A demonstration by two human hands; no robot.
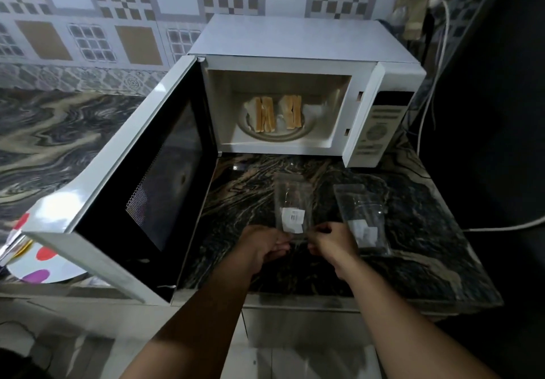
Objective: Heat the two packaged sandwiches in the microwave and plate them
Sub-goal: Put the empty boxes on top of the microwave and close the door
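The dark marbled tabletop (pixel 413 249) runs out of sight under the microwave (pixel 295 54), and its right edge fades into shadow, where a white cable (pixel 501 226) is only partly readable. The microwave stands at the back of the tabletop with its door (pixel 141 201) swung wide to the left; the door covers most of a white plate with coloured dots (pixel 38 272) near the front left edge, so only a sliver of that plate shows. Inside the cavity, on the round turntable (pixel 277 136), the two sandwiches (pixel 265 114) stand on edge side by side, their long axes running front to back, crust edges facing the opening; the pale slices behind them are hard to make out. On the tabletop in front of the oven lie two clear empty wrappers. The middle wrapper (pixel 293 201) lies lengthwise front to back, its white barcode label at the near end. The right wrapper (pixel 361 219) is angled slightly, its near end partly hidden behind the right hand. Left hand (pixel 262 246) and right hand (pixel 330 241) meet at the near end of the middle wrapper, fingers curled, each grip pinching that transparent edge, though the film blurs exactly where fingertips touch it.
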